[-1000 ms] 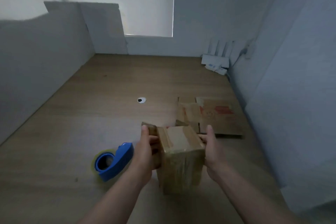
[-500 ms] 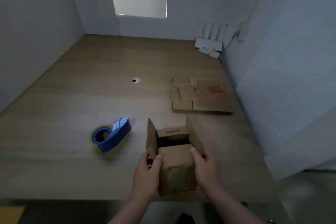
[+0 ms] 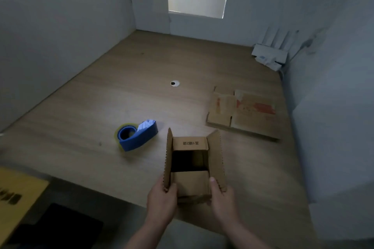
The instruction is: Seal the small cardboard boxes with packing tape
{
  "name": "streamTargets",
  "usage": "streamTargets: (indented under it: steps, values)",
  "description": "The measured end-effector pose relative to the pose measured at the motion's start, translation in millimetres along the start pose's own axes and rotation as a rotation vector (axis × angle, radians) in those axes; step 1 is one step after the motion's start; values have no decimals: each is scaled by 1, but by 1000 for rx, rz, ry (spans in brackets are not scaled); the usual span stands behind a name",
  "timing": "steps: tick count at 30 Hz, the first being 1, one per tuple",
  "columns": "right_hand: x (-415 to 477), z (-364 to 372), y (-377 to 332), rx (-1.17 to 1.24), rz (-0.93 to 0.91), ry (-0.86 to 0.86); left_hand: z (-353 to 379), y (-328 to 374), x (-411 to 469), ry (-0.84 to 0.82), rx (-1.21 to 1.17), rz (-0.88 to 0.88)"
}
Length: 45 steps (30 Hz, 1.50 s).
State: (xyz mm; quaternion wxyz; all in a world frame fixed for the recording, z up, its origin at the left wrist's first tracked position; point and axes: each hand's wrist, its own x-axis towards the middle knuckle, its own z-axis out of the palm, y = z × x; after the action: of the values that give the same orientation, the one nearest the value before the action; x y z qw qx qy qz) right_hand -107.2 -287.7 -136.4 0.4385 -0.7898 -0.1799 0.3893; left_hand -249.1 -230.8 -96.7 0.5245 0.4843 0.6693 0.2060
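small cardboard box [image 3: 192, 170] upright, flaps open upward, long axis running away from you; your left hand [image 3: 162, 202], right hand [image 3: 221, 201] grip its near corners.

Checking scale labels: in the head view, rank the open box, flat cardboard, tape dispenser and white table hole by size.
1. flat cardboard and open box, alike; the box is nearer, so unranked.
2. tape dispenser.
3. white table hole.

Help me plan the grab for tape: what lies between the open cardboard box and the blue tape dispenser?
Only bare wooden tabletop. In the head view the tape dispenser sits apart from the cardboard box, with nothing between them.
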Motion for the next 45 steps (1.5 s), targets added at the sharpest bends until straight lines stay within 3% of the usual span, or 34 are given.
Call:
streamTargets:
  steps: [4,10,21,31,38,45]
  values:
    - [-5,-10,-23,-135,-297,-64,3,5,-20,43,18,232]
    - [-23,1,-67,-271,-581,-184,-41,13,-38,266,-28,365]
    - [-125,111,-116,-518,-1061,-465,-192,-24,-91,591,243,470]
    - [-292,241,-104,-530,-1407,-739,-337,-134,-169,790,327,293]
    - [-380,314,-74,-523,-1416,-1056,-409,-210,-223,936,270,145]
    - [-430,379,-44,-608,-1410,-1269,-448,-258,-249,1050,189,-13]
